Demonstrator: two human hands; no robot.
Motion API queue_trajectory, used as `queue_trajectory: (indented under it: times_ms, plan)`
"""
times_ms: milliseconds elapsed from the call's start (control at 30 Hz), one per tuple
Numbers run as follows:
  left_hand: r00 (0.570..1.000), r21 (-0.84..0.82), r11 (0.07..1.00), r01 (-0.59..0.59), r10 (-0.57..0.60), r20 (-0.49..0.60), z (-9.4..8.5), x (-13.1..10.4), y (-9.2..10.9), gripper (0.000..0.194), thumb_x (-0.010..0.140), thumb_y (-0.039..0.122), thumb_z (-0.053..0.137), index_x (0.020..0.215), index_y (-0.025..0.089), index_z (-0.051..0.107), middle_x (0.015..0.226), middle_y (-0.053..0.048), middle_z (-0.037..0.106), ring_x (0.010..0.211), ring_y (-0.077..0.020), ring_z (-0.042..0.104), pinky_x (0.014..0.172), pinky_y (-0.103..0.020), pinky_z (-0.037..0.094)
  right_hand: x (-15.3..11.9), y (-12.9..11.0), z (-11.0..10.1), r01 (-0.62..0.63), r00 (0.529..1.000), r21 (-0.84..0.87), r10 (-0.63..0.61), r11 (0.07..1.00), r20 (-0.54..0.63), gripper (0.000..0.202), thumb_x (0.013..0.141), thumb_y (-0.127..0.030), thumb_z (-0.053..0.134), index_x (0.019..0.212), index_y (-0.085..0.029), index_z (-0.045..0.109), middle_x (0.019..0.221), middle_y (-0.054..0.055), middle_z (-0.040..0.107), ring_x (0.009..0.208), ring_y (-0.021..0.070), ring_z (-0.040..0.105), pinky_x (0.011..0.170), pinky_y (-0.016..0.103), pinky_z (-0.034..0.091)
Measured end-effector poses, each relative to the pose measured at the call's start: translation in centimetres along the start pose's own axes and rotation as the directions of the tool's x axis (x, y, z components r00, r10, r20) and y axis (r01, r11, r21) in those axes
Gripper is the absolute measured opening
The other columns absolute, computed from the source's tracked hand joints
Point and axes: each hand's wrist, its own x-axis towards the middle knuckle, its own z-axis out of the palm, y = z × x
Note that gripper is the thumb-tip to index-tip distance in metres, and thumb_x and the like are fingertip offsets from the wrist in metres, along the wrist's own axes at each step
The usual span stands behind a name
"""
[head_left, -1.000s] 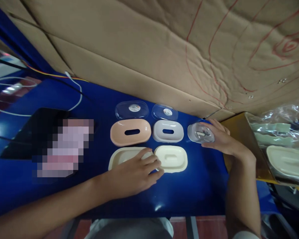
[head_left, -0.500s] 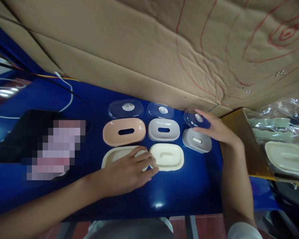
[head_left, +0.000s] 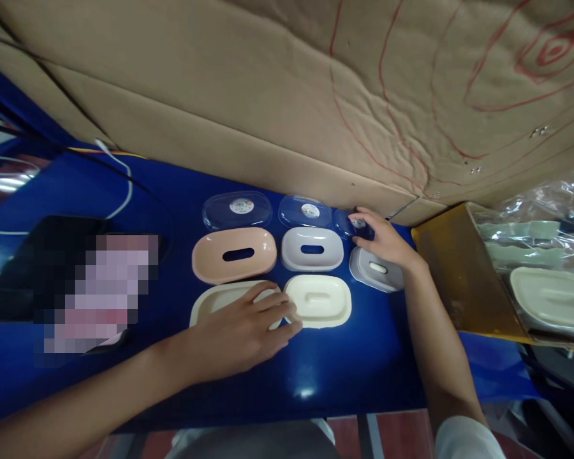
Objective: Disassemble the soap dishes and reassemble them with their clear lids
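My right hand [head_left: 385, 239] has its thumb and fingers across a small clear plastic lid [head_left: 343, 224] with a round sticker. That lid lies at the back of the blue table, close beside a middle clear lid [head_left: 299, 209]. Below my right wrist sits a small grey piece [head_left: 363, 269] with a white slot, partly covered by the hand. My left hand [head_left: 249, 328] rests with spread fingers over a cream dish [head_left: 205, 305], hiding much of it. Its fingertips reach the left edge of a cream oval piece [head_left: 320, 299] with a raised bar.
A peach slotted dish [head_left: 205, 255], a pale grey slotted dish [head_left: 291, 250] and a large clear lid [head_left: 215, 210] stand in rows. At right is a cardboard box [head_left: 447, 268] with wrapped pieces. A blurred-out phone-like object [head_left: 100, 287] lies left, near cables. Cardboard [head_left: 220, 95] walls the back.
My right hand has slid the small clear lid leftward, up to the middle lid, uncovering more of the small grey piece's top. My left hand stays in place on the cream dish.
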Motion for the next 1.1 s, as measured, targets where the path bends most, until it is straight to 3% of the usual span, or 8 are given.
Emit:
queue_trajectory:
  times_ms: [100, 233, 367, 533, 733, 833, 933, 1100]
  plan:
    - [1.000, 0.005, 1.000, 0.002, -0.002, -0.004, 0.1, -0.1, 0.0, 0.022, 0.104, 0.022, 0.068, 0.125, 0.025, 0.068, 0.118, -0.006, 0.074, 0.115, -0.0233, 0.067, 0.116, -0.043, 0.043, -0.9, -1.4, -2.1, -0.001, 0.999, -0.049, -0.001, 0.999, -0.048, 0.035, 0.101, -0.040, 0.064, 0.132, -0.024, 0.071, 0.155, 0.015, 0.064, 0.148, 0.0344, 0.059, 0.123, 0.059, 0.044]
    - [1.000, 0.009, 1.000, 0.002, -0.002, 0.017, 0.0, -0.2, 0.0, 0.020, 0.105, 0.022, 0.066, 0.125, 0.026, 0.069, 0.119, -0.005, 0.074, 0.116, -0.0233, 0.067, 0.116, -0.044, 0.043, -4.9, -3.9, -4.4, -0.051, 0.998, -0.101, 0.046, 0.994, -0.053, 0.031, 0.108, -0.051, 0.056, 0.115, -0.027, 0.074, 0.119, 0.008, 0.080, 0.111, 0.0294, 0.077, 0.104, 0.048, 0.059]
    - [0.999, 0.030, 1.000, 0.002, -0.003, 0.043, 0.1, -0.2, 0.0, 0.020, 0.105, 0.023, 0.066, 0.125, 0.025, 0.068, 0.120, -0.006, 0.073, 0.117, -0.0247, 0.067, 0.116, -0.045, 0.042, -10.4, -5.2, -2.7, -0.089, 0.996, -0.243, 0.087, 0.966, -0.018, 0.042, 0.103, -0.057, 0.066, 0.131, -0.027, 0.071, 0.131, 0.011, 0.080, 0.120, 0.0366, 0.075, 0.105, 0.056, 0.057]
    - [1.000, 0.027, 1.000, -0.003, 0.003, 0.017, 0.2, -0.2, 0.0, 0.017, 0.106, 0.024, 0.066, 0.123, 0.024, 0.069, 0.119, -0.006, 0.073, 0.117, -0.0240, 0.066, 0.115, -0.044, 0.042, -14.8, -5.2, 0.5, -0.050, 0.997, -0.300, 0.031, 0.953, -0.067, 0.042, 0.109, -0.042, 0.059, 0.150, -0.030, 0.062, 0.147, 0.011, 0.073, 0.133, 0.0350, 0.071, 0.113, 0.063, 0.051]
    - [0.999, 0.036, 0.999, -0.006, 0.005, 0.032, 0.3, -0.1, 0.0, 0.017, 0.106, 0.025, 0.067, 0.122, 0.024, 0.069, 0.119, -0.006, 0.073, 0.117, -0.0244, 0.066, 0.114, -0.044, 0.043, -18.1, -6.3, -1.3, -0.037, 0.998, -0.206, 0.048, 0.978, 0.046, 0.041, 0.111, -0.039, 0.056, 0.152, -0.036, 0.060, 0.146, 0.007, 0.074, 0.135, 0.0328, 0.070, 0.114, 0.063, 0.054]
    - [0.999, 0.049, 0.999, -0.007, 0.005, 0.039, 0.4, -0.1, 0.0, 0.015, 0.106, 0.026, 0.067, 0.121, 0.023, 0.069, 0.119, -0.007, 0.073, 0.117, -0.0250, 0.066, 0.113, -0.044, 0.043, -18.2, -6.7, -2.7, -0.057, 0.996, -0.173, 0.068, 0.983, 0.060, 0.039, 0.110, -0.042, 0.057, 0.149, -0.036, 0.062, 0.144, 0.007, 0.074, 0.136, 0.0328, 0.069, 0.114, 0.061, 0.055]
    - [0.999, 0.052, 0.999, -0.016, 0.014, 0.038, 0.3, -0.1, 0.1, 0.014, 0.106, 0.026, 0.067, 0.119, 0.023, 0.069, 0.117, -0.006, 0.073, 0.115, -0.0244, 0.066, 0.113, -0.044, 0.043, -16.1, -6.5, -3.2, -0.073, 0.997, -0.170, 0.077, 0.983, 0.014, 0.038, 0.110, -0.044, 0.056, 0.146, -0.035, 0.064, 0.142, 0.007, 0.075, 0.135, 0.0334, 0.069, 0.115, 0.061, 0.053]
    - [0.999, 0.066, 0.998, -0.010, 0.008, 0.033, 0.1, 0.1, 0.1, 0.011, 0.106, 0.023, 0.067, 0.116, 0.023, 0.070, 0.114, -0.005, 0.073, 0.112, -0.0232, 0.067, 0.112, -0.042, 0.043, -11.3, -5.7, -1.9, -0.013, 1.000, -0.173, 0.015, 0.985, 0.007, 0.037, 0.111, -0.039, 0.052, 0.143, -0.032, 0.067, 0.141, 0.009, 0.076, 0.133, 0.0334, 0.070, 0.120, 0.064, 0.044]
